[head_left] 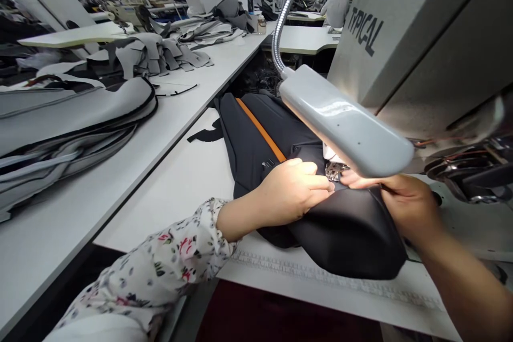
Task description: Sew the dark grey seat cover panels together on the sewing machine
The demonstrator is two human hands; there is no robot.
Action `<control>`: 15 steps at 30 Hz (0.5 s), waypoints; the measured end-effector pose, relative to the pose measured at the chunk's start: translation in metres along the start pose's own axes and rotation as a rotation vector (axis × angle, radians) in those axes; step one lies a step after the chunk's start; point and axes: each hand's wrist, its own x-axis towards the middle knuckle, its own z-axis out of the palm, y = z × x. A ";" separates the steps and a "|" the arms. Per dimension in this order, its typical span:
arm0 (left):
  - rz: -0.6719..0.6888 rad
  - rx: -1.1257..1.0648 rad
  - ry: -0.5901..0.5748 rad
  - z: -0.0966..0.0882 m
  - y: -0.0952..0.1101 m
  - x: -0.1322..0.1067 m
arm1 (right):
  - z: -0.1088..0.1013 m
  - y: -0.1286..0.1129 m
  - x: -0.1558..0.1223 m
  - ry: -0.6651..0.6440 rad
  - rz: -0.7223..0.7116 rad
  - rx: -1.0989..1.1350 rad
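A dark fabric piece point(344, 235) with an orange stripe point(261, 129) lies bunched on the sewing machine table, partly under the presser foot point(333, 170). My left hand point(294, 192) is closed on the fabric just left of the foot, fingertips pinching its edge. On the other side of the foot, my right hand point(409, 200) grips the same fabric, its fingers partly hidden under the lamp head point(347, 120). The needle itself is hidden behind the lamp. A small buckle-like part point(267, 163) shows on the fabric beside my left wrist.
The grey sewing machine body point(417, 26) rises at the right. A measuring tape strip point(280, 267) runs along the table's front edge. Stacked grey padded panels point(72, 128) and cut pieces point(152, 53) cover the left table. A person point(337, 8) sits farther back.
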 end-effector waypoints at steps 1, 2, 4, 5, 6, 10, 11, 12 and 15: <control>0.009 0.007 0.016 0.001 -0.001 0.001 | -0.007 -0.006 0.003 -0.077 0.025 0.072; 0.019 0.014 0.029 0.002 -0.001 0.001 | -0.013 -0.013 0.008 -0.170 0.050 0.124; 0.037 0.019 0.052 0.002 -0.001 0.000 | -0.024 -0.028 0.019 -0.380 0.126 0.159; 0.050 0.013 0.059 0.002 -0.001 -0.001 | -0.027 -0.034 0.025 -0.472 0.154 0.131; 0.075 -0.001 0.064 0.000 0.000 -0.003 | -0.028 -0.039 0.029 -0.547 0.162 0.080; 0.240 -0.146 -0.003 -0.020 0.000 -0.017 | -0.014 -0.053 0.029 -0.612 -0.036 -0.080; 0.264 -0.204 -0.030 -0.029 -0.002 -0.021 | -0.009 -0.055 0.024 -0.562 -0.107 -0.126; 0.278 -0.265 -0.054 -0.037 -0.003 -0.024 | -0.005 -0.058 0.017 -0.500 -0.168 -0.174; 0.278 -0.355 -0.099 -0.052 -0.009 -0.027 | 0.005 -0.065 -0.005 -0.322 -0.255 -0.305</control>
